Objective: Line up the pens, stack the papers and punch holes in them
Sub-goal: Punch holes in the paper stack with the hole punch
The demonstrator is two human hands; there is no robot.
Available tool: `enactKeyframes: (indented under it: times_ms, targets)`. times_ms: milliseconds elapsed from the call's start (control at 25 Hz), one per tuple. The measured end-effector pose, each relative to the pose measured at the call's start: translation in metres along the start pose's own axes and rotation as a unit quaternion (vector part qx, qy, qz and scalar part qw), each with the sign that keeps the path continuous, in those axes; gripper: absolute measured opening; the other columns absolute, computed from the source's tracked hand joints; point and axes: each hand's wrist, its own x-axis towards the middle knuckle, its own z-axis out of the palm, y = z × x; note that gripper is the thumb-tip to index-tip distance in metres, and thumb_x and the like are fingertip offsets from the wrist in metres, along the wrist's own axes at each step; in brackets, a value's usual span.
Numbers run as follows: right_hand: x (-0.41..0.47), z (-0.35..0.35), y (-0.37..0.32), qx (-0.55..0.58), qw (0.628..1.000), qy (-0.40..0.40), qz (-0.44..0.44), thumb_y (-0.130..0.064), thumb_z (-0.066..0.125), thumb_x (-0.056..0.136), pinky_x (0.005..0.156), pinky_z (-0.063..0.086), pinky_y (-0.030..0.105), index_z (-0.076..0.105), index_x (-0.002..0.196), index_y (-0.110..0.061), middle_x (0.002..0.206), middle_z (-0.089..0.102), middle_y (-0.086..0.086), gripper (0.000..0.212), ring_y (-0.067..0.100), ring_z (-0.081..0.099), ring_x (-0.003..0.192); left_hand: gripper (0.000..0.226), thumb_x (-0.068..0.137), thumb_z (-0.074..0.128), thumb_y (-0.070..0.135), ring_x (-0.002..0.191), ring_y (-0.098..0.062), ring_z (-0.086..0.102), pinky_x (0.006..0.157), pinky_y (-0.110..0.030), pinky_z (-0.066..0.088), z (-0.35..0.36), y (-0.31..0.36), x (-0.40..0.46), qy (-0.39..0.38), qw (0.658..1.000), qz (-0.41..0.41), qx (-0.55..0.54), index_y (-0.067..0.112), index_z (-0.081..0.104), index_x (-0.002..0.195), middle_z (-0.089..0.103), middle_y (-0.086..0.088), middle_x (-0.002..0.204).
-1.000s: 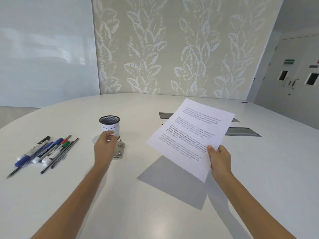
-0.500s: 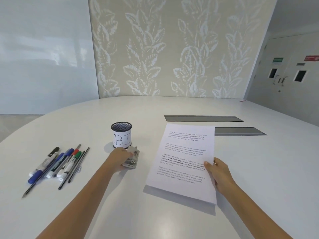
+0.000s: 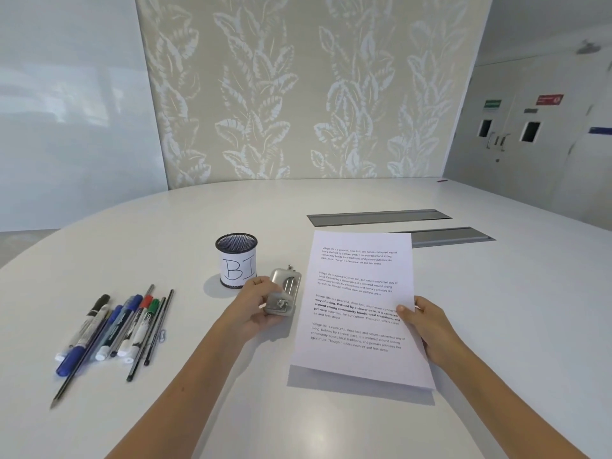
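— How much room do you have out there?

— Plenty. The white surface (image 3: 496,326) runs wide and bare to my right and in front of me near the bottom edge; its curved far rim sits well beyond everything. Two grey slots (image 3: 377,217) are set into it further back, and the top right corner of the papers (image 3: 361,306) overlaps the nearer one.

— And the papers themselves?

— One stack, held by my right hand (image 3: 427,326), thumb on top at the right edge, fingers underneath. The near edge hangs just above the surface, with a shadow under it. Half a second ago the stack was in much the same place.

— Your left?

— My left hand (image 3: 255,309) is clenched around the metal hole punch (image 3: 284,293), which is tilted up and just beside the left edge of the papers. Before, it lay flat under my fingers.

— The rest?

— The mesh cup (image 3: 235,260) marked "BI" stands just behind the punch. The pens (image 3: 112,326) lie lined up side by side well to the left, with a small paper clip (image 3: 162,335) next to them, unmoved.
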Motion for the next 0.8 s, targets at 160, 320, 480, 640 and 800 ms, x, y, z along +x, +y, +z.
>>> enactKeyframes:
  times_ms: [160,320,480,640,800]
  targets:
    - [0.001,-0.003,-0.001,0.009,1.000,-0.005,-0.005,-0.003,0.059,0.090,0.087,0.055,0.047,0.064,0.102,-0.009,0.103,0.074,0.011,0.014,0.031,0.070,0.093,0.011,0.083,0.058,0.000,0.056,-0.022,0.069,0.052,-0.032,0.059,0.006,0.000,0.001,-0.058,0.997,-0.029,-0.047,0.001,0.068,0.082,0.071,-0.014,0.070]
    - [0.004,-0.007,-0.008,0.024,0.999,-0.020,-0.023,-0.003,0.059,0.090,0.068,0.060,0.034,0.065,0.104,-0.009,0.095,0.077,0.006,0.016,0.023,0.074,0.083,0.011,0.087,0.063,0.012,0.069,-0.021,0.065,0.055,-0.029,0.057,0.016,-0.001,0.004,-0.069,0.993,-0.053,-0.084,0.005,0.067,0.094,0.071,-0.010,0.076]
    - [0.008,-0.010,-0.017,0.036,0.998,-0.031,-0.041,-0.003,0.059,0.090,0.063,0.061,0.031,0.065,0.104,-0.012,0.093,0.078,0.005,0.017,0.022,0.075,0.081,0.013,0.087,0.063,0.019,0.068,-0.023,0.063,0.067,-0.034,0.051,0.021,0.002,0.009,-0.046,0.997,-0.062,-0.032,0.010,0.065,0.096,0.070,-0.010,0.078]
    - [0.013,-0.014,-0.027,0.029,0.997,-0.033,-0.056,-0.004,0.060,0.090,0.074,0.060,0.037,0.064,0.105,-0.009,0.097,0.076,0.008,0.017,0.026,0.073,0.086,0.015,0.086,0.065,0.022,0.062,-0.017,0.069,0.062,-0.028,0.055,0.023,0.001,0.013,-0.057,0.997,-0.051,0.014,0.011,0.067,0.095,0.075,-0.004,0.071]
    - [0.018,-0.014,-0.036,0.013,0.997,-0.041,-0.071,-0.005,0.061,0.090,0.080,0.058,0.043,0.066,0.104,-0.010,0.097,0.076,0.010,0.016,0.029,0.072,0.086,0.016,0.088,0.063,0.017,0.069,-0.023,0.074,0.055,-0.030,0.060,0.026,0.003,0.015,-0.099,0.994,-0.053,-0.012,0.007,0.070,0.098,0.077,-0.011,0.087]
